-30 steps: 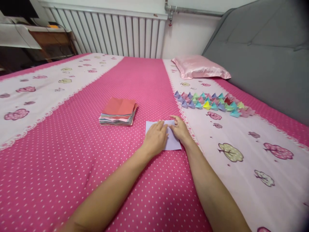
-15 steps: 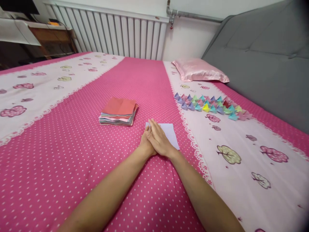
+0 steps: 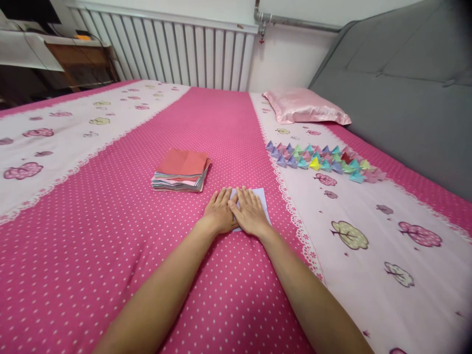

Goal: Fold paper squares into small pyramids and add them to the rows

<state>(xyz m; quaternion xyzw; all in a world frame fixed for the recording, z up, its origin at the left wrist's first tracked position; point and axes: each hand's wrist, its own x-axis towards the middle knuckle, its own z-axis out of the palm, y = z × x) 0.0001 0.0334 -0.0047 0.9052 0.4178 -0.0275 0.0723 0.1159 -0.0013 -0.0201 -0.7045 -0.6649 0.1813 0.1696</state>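
A pale lilac sheet of paper point(image 3: 261, 197) lies on the pink dotted bedspread point(image 3: 110, 236) in front of me. My left hand point(image 3: 218, 212) and my right hand point(image 3: 250, 212) rest flat on it side by side, fingers stretched forward, covering most of the sheet. Only its far right corner shows past my right hand. A stack of coloured paper squares point(image 3: 181, 170), red on top, sits just beyond and to the left of my left hand.
Rows of small folded paper shapes point(image 3: 320, 160) in many colours lie on the white strip to the right. A pink pillow point(image 3: 304, 105) lies at the grey headboard point(image 3: 401, 83). A white radiator point(image 3: 173, 49) lines the far wall.
My hands, stacked one over the other half a second ago, now lie flat side by side. The paper looks narrower than a second ago, as if folded over.
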